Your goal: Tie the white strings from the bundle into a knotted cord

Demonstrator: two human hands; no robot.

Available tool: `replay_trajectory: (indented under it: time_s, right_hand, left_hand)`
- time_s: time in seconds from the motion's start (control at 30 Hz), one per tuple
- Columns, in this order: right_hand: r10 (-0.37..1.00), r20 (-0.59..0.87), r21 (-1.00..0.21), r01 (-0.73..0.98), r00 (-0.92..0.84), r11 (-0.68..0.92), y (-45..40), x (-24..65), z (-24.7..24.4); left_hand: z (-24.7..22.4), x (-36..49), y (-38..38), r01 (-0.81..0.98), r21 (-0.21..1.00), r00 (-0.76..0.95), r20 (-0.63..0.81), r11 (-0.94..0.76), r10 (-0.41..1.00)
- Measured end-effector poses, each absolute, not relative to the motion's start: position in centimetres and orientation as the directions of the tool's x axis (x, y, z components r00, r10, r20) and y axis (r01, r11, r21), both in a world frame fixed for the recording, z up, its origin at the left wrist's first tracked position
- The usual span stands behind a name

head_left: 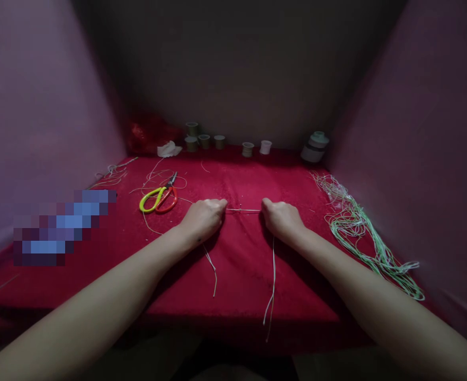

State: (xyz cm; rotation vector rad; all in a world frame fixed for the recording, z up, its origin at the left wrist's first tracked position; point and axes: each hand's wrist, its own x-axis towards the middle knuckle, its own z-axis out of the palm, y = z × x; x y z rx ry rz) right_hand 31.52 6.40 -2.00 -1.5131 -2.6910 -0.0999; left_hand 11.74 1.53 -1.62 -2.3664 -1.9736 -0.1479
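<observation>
"Cord, where is it?"

"Stretched between the left hand and right hand, each closed on it, well apart."

"And the scissors?"

"On the tabletop, at the left hand's ten o'clock."

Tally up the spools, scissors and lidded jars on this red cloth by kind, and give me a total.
Spools: 6
Scissors: 1 pair
Lidded jar: 1
Total: 8
</observation>
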Motion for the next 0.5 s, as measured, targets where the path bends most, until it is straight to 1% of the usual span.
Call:
replay_trajectory:
  time_s: [0.17,0.27,0.37,0.43,0.5]
  right_hand:
    - [0.859,0.075,0.024,0.862,-0.506,0.506,6.7,31.9,-1.9]
    - [0.873,0.072,-0.015,0.875,-0.482,0.484,6.2,32.3,-2.0]
    - [0.892,0.068,-0.137,0.882,-0.446,0.452,5.5,33.3,-1.7]
    - [0.896,0.050,-0.264,0.859,-0.442,0.438,4.8,34.3,-1.2]
    - [0.884,0.011,-0.407,0.806,-0.467,0.431,3.9,35.5,-0.4]
  left_hand:
    - [-1.6,11.5,2.0,0.982,0.019,0.183,0.110,-0.186,0.977]
    - [-1.4,11.4,1.9,0.981,0.047,0.180,0.106,-0.186,0.978]
    - [-1.0,10.8,1.7,0.979,0.089,0.174,0.089,-0.182,0.981]
    - [-0.6,10.1,1.4,0.976,0.128,0.169,0.067,-0.177,0.983]
    - [-0.2,9.2,0.8,0.965,0.204,0.159,0.031,-0.162,0.987]
